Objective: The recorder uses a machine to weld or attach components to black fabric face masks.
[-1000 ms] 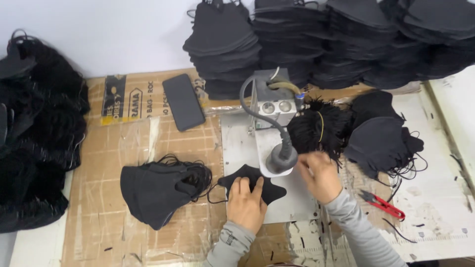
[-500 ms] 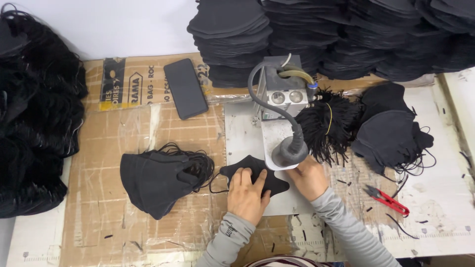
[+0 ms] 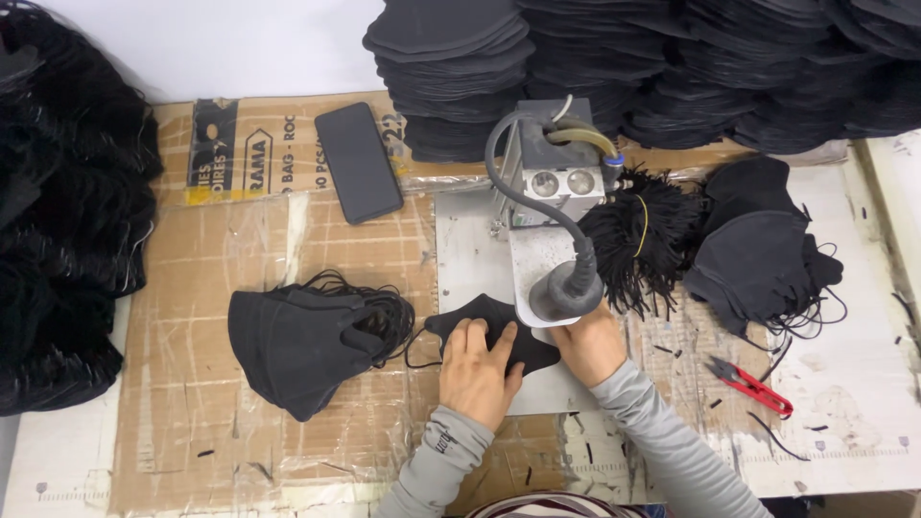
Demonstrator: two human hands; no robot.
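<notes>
Your L hand (image 3: 477,372) stays pressed flat on black mask (image 3: 499,331); R hand (image 3: 589,343) moved from elastic bundle (image 3: 641,235) to welder head (image 3: 566,293), pinching mask edge.

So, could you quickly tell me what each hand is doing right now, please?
Left hand: open, fingers spread flat on the black mask.
Right hand: at the mask's right end under the machine head; grip cannot be told.
</notes>
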